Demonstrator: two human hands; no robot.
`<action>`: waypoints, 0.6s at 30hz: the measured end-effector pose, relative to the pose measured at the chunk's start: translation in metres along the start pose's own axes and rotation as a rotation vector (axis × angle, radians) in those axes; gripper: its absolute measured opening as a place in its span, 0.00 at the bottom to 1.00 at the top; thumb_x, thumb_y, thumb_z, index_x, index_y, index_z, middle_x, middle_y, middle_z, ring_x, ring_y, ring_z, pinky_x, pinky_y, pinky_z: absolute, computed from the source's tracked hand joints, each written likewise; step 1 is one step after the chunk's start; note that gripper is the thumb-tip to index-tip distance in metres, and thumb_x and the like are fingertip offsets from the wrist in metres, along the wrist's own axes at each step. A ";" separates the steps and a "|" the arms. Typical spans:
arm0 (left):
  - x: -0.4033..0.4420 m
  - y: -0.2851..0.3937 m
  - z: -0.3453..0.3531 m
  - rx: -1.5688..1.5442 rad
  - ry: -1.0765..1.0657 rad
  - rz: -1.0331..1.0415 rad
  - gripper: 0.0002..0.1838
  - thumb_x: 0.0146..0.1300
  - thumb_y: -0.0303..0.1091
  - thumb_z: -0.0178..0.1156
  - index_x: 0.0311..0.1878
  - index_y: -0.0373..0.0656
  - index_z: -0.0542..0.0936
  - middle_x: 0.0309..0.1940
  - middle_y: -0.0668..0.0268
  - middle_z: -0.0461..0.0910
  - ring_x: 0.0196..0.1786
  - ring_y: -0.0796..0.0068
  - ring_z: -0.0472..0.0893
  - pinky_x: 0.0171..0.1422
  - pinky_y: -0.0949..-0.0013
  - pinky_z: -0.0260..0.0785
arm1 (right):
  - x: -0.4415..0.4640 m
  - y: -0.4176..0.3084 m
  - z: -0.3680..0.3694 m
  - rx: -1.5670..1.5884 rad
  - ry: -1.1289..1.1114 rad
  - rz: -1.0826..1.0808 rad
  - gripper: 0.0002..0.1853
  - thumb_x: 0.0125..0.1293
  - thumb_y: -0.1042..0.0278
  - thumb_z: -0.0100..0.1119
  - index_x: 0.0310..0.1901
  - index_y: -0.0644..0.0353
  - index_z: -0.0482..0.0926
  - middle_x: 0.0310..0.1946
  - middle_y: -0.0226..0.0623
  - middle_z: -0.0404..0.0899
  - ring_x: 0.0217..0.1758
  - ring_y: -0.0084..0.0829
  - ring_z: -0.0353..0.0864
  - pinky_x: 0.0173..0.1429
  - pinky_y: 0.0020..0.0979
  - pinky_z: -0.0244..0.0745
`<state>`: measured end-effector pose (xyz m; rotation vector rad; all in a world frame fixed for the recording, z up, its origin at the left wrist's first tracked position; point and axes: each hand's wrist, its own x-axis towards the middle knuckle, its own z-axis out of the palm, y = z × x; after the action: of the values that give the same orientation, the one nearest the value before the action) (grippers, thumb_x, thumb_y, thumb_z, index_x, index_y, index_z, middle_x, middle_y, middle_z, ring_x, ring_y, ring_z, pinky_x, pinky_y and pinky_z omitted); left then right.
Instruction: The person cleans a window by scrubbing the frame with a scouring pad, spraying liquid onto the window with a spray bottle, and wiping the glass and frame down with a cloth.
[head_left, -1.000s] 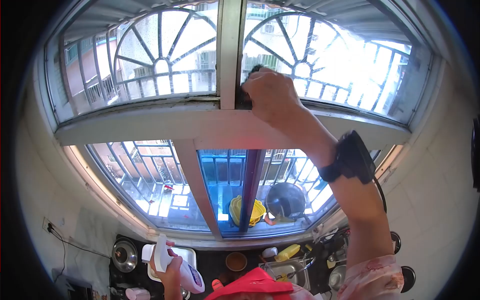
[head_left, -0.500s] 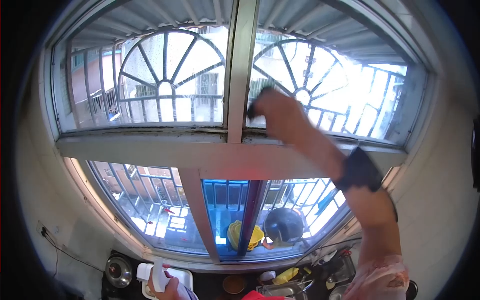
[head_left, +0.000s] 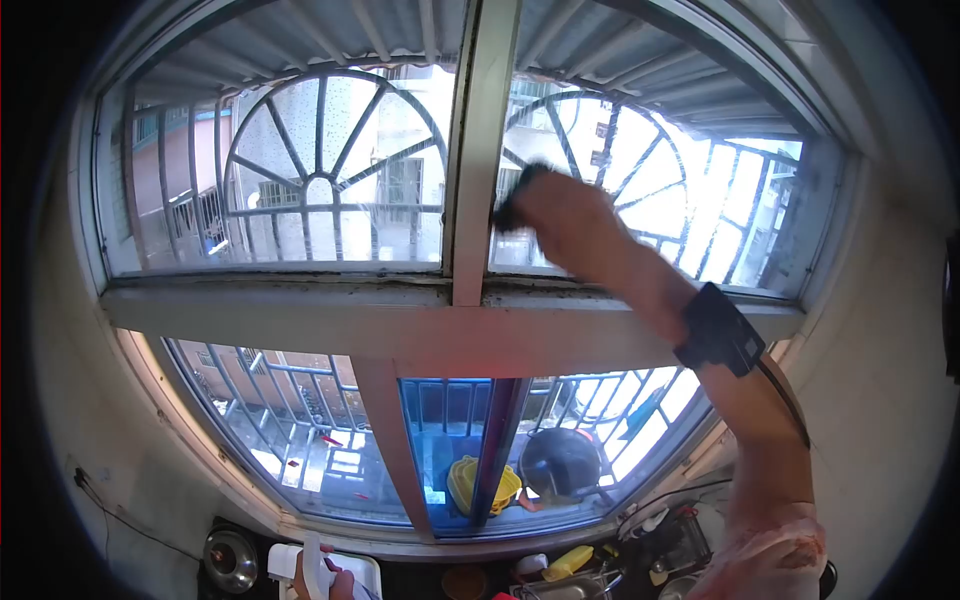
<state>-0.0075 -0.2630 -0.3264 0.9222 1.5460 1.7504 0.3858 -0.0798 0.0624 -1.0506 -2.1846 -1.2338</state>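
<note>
My right hand (head_left: 568, 222) reaches up to the upper right window pane (head_left: 640, 165), close to the middle post (head_left: 468, 215). Its fingers are closed on a dark cloth or pad (head_left: 519, 197), partly hidden and blurred, which is at the glass beside the post. Low in the view, my left hand (head_left: 342, 582) is wrapped round a white spray bottle (head_left: 316, 566). The bottle's head shows above the fingers; its lower part is cut off by the view's edge.
Below the window, a pan (head_left: 231, 560) stands at the left beside a white tray (head_left: 372, 573). A yellow item (head_left: 568, 563) lies near the metal sink (head_left: 565, 588). Outside the lower panes are a yellow basket (head_left: 463, 484) and a dark round tub (head_left: 560, 462).
My right hand and the dark cloth have moved slightly up the glass, relative to the frame. The whole view has shifted a little. My left hand still holds the spray bottle.
</note>
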 end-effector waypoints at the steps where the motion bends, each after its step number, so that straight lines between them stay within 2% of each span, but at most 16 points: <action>1: -0.002 0.002 -0.002 0.002 0.036 -0.034 0.31 0.49 0.20 0.68 0.60 0.32 0.76 0.49 0.60 0.81 0.49 0.71 0.80 0.55 0.68 0.73 | -0.021 -0.006 0.002 0.083 -0.137 -0.025 0.13 0.58 0.78 0.58 0.40 0.48 0.83 0.38 0.33 0.80 0.49 0.39 0.81 0.54 0.38 0.79; 4: 0.003 0.024 -0.004 -0.160 -0.126 -0.073 0.32 0.48 0.20 0.69 0.61 0.32 0.75 0.49 0.62 0.81 0.48 0.72 0.79 0.55 0.68 0.73 | -0.014 0.009 -0.021 -0.007 -0.151 -0.070 0.16 0.58 0.80 0.57 0.43 0.45 0.84 0.38 0.33 0.80 0.50 0.40 0.81 0.55 0.38 0.78; 5: 0.003 0.034 -0.001 -0.137 -0.114 -0.092 0.32 0.47 0.20 0.69 0.61 0.32 0.75 0.48 0.62 0.81 0.49 0.72 0.79 0.55 0.68 0.73 | 0.008 0.028 -0.032 -0.063 -0.017 0.070 0.17 0.59 0.81 0.56 0.44 0.45 0.84 0.40 0.35 0.81 0.51 0.40 0.81 0.55 0.38 0.77; 6: 0.003 0.046 0.002 -0.105 -0.104 -0.116 0.32 0.47 0.20 0.69 0.61 0.32 0.75 0.48 0.63 0.81 0.49 0.73 0.79 0.55 0.68 0.73 | 0.032 0.057 -0.053 -0.094 0.152 0.038 0.13 0.63 0.76 0.56 0.45 0.46 0.83 0.44 0.37 0.81 0.52 0.39 0.81 0.56 0.39 0.77; 7: 0.002 0.051 0.003 -0.064 -0.098 -0.145 0.32 0.47 0.20 0.68 0.60 0.32 0.75 0.48 0.63 0.81 0.49 0.73 0.79 0.55 0.69 0.73 | 0.052 0.079 -0.071 -0.389 0.326 0.137 0.10 0.66 0.69 0.55 0.46 0.48 0.82 0.43 0.37 0.83 0.49 0.39 0.82 0.55 0.40 0.77; 8: 0.003 0.049 0.007 -0.108 -0.097 -0.163 0.31 0.46 0.19 0.67 0.60 0.32 0.76 0.47 0.64 0.81 0.47 0.74 0.80 0.54 0.69 0.73 | 0.064 0.097 -0.069 -0.271 0.453 0.184 0.09 0.67 0.64 0.56 0.45 0.52 0.82 0.39 0.40 0.83 0.44 0.42 0.83 0.50 0.41 0.78; 9: 0.004 0.042 0.009 -0.069 -0.125 -0.080 0.31 0.46 0.19 0.67 0.59 0.32 0.76 0.47 0.64 0.81 0.46 0.74 0.80 0.53 0.68 0.73 | 0.075 0.115 -0.067 -0.147 0.587 0.215 0.10 0.67 0.60 0.56 0.43 0.55 0.82 0.34 0.42 0.83 0.38 0.44 0.83 0.46 0.42 0.78; 11: 0.009 0.026 0.009 0.007 -0.181 0.089 0.30 0.47 0.19 0.66 0.59 0.32 0.77 0.46 0.63 0.81 0.45 0.74 0.80 0.51 0.68 0.74 | 0.065 0.074 -0.042 -0.304 0.349 0.239 0.08 0.64 0.65 0.60 0.42 0.56 0.81 0.34 0.40 0.82 0.40 0.42 0.83 0.44 0.40 0.78; 12: 0.010 0.031 0.016 -0.011 -0.203 0.184 0.29 0.47 0.18 0.64 0.58 0.33 0.78 0.45 0.63 0.81 0.44 0.74 0.79 0.50 0.69 0.73 | 0.050 0.046 -0.022 -0.152 0.368 0.067 0.07 0.62 0.68 0.62 0.41 0.55 0.81 0.34 0.39 0.81 0.41 0.42 0.82 0.44 0.40 0.78; 13: 0.006 0.020 0.015 -0.077 -0.184 0.050 0.29 0.47 0.16 0.63 0.59 0.33 0.77 0.45 0.64 0.81 0.46 0.75 0.79 0.52 0.70 0.72 | 0.029 0.022 -0.004 0.008 0.383 -0.094 0.07 0.60 0.71 0.63 0.40 0.55 0.81 0.34 0.37 0.80 0.41 0.42 0.81 0.44 0.40 0.78; 15: 0.005 0.011 0.008 -0.065 -0.213 0.004 0.31 0.47 0.15 0.61 0.60 0.32 0.75 0.49 0.63 0.79 0.48 0.74 0.77 0.53 0.71 0.71 | 0.003 0.006 -0.004 0.154 0.144 -0.065 0.05 0.60 0.67 0.65 0.34 0.57 0.81 0.34 0.39 0.79 0.46 0.43 0.82 0.47 0.42 0.78; 16: 0.004 0.009 0.005 -0.064 -0.226 -0.015 0.31 0.47 0.15 0.60 0.61 0.31 0.74 0.50 0.62 0.78 0.49 0.74 0.77 0.53 0.71 0.71 | -0.005 0.002 -0.006 0.187 0.008 -0.075 0.06 0.61 0.66 0.64 0.35 0.57 0.82 0.35 0.38 0.79 0.46 0.43 0.82 0.47 0.42 0.78; 17: 0.004 0.009 0.003 -0.063 -0.244 -0.036 0.32 0.47 0.14 0.58 0.62 0.31 0.73 0.52 0.62 0.77 0.50 0.73 0.76 0.54 0.71 0.70 | -0.010 -0.006 -0.012 0.216 -0.132 -0.083 0.06 0.61 0.65 0.64 0.36 0.56 0.82 0.37 0.38 0.79 0.47 0.42 0.81 0.48 0.41 0.78; 18: 0.004 0.011 0.003 -0.070 -0.262 -0.052 0.33 0.47 0.13 0.57 0.62 0.30 0.72 0.54 0.62 0.76 0.51 0.73 0.75 0.55 0.71 0.70 | -0.012 -0.015 -0.023 0.095 -0.454 -0.034 0.06 0.62 0.65 0.63 0.39 0.55 0.83 0.37 0.37 0.81 0.47 0.41 0.82 0.50 0.40 0.78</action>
<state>-0.0071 -0.2589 -0.3152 1.0220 1.3208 1.5668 0.3813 -0.1087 0.0582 -1.3632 -2.5741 -0.9618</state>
